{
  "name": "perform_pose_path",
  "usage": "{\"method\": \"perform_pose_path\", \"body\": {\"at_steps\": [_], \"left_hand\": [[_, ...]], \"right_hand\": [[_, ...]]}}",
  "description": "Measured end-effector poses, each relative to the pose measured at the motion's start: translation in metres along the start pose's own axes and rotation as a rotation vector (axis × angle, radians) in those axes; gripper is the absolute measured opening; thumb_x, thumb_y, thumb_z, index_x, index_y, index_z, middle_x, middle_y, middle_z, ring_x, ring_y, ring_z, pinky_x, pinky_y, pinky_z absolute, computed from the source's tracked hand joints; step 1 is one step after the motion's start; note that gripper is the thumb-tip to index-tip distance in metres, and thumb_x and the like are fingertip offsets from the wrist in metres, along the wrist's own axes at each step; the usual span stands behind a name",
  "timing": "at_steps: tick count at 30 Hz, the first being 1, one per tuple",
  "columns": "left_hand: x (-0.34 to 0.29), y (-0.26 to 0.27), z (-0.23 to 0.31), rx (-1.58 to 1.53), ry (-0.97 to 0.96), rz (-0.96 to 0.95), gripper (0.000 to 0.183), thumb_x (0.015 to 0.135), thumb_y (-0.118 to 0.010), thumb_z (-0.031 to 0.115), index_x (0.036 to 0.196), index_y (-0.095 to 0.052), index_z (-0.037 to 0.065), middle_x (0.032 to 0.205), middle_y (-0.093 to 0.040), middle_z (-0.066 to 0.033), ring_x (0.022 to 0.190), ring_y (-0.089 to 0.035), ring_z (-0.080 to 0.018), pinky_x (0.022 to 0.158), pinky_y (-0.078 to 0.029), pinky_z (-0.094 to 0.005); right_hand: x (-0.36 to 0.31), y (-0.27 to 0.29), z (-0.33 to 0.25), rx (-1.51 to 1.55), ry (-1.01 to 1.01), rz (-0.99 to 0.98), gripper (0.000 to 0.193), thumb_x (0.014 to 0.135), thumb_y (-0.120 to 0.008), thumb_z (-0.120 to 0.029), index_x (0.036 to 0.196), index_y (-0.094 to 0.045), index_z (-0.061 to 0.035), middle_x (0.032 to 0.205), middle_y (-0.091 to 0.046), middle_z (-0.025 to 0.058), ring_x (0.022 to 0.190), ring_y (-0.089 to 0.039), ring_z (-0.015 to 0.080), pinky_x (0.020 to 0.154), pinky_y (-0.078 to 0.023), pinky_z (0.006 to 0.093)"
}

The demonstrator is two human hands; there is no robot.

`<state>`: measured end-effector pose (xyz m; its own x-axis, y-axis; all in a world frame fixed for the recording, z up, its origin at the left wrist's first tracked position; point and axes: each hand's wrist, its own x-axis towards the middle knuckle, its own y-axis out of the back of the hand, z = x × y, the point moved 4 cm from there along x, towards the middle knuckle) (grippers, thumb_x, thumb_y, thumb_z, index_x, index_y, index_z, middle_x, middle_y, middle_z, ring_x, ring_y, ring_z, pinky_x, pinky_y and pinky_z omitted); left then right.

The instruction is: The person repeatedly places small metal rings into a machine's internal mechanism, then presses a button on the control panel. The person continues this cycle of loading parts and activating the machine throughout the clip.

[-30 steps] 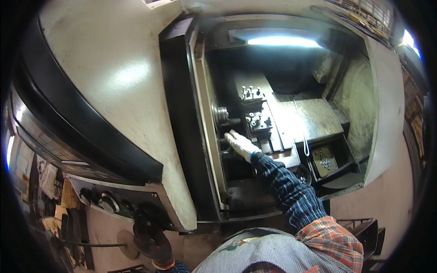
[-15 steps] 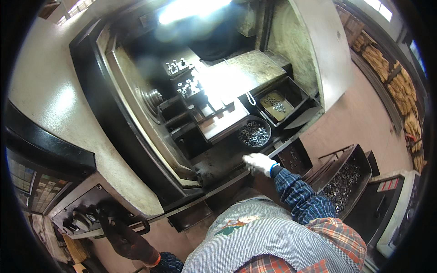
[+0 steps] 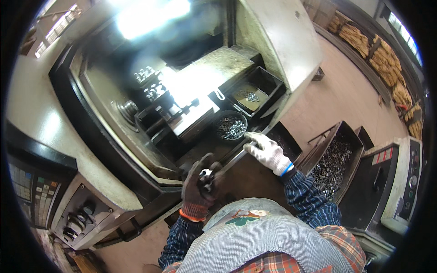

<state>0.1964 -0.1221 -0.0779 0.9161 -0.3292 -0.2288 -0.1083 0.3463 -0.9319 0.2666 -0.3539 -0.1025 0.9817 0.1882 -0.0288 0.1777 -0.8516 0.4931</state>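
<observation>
My left hand, in a dark glove with an orange cuff, is in front of the machine opening. Its fingers curl round small shiny metal parts, whose exact shape is blurred. My right hand, in a white glove with a blue cuff edge, hovers by the front ledge with its fingers partly spread. Nothing shows in it. Just beyond it stands a round pan filled with small metal rings. Further back, a black tray holds an inner tray with more small rings.
Inside the machine, a round metal chuck sits at the left, beside tooling blocks. A control panel with knobs is at the lower left. At the right stand a long bin of metal rings and another control box.
My left hand has left the control panel knobs and moved right, in front of the opening, with metal parts now visible in it. My right hand stays near the pan. The view has shifted.
</observation>
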Motion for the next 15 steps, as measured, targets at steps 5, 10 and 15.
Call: {"method": "perform_pose_path", "body": {"at_steps": [5, 10, 15], "left_hand": [[0.054, -0.028, -0.096, -0.099, 0.302, 0.031, 0.049, 0.104, -0.046, 0.041, 0.134, -0.053, 0.003, 0.126, -0.062, -0.0203, 0.100, -0.067, -0.0346, 0.094, -0.057, -0.0474], [0.076, -0.037, -0.193, 0.030, 0.597, 0.030, 0.060, 0.101, -0.047, 0.052, 0.138, -0.052, 0.005, 0.127, -0.064, -0.0176, 0.113, -0.065, -0.0325, 0.095, -0.055, -0.0527], [0.088, -0.074, -0.283, 0.187, 0.712, -0.088, 0.065, 0.101, -0.044, 0.055, 0.144, -0.048, 0.005, 0.135, -0.060, -0.0150, 0.118, -0.062, -0.0323, 0.100, -0.050, -0.0537]], "right_hand": [[-0.076, 0.062, -0.033, -0.365, 0.510, 0.231, 0.055, 0.081, -0.079, -0.030, 0.129, -0.063, -0.0084, 0.127, -0.064, 0.0143, 0.124, -0.057, 0.0366, 0.110, -0.039, 0.0528], [-0.137, 0.118, -0.013, -0.701, 0.459, 0.270, 0.056, 0.080, -0.076, -0.031, 0.132, -0.062, -0.0155, 0.128, -0.065, 0.0070, 0.126, -0.056, 0.0342, 0.112, -0.031, 0.0607], [-0.193, 0.178, 0.034, -0.712, 0.334, 0.463, 0.052, 0.075, -0.080, -0.035, 0.122, -0.067, -0.0152, 0.123, -0.066, 0.0051, 0.123, -0.057, 0.0323, 0.110, -0.034, 0.0598]]}}
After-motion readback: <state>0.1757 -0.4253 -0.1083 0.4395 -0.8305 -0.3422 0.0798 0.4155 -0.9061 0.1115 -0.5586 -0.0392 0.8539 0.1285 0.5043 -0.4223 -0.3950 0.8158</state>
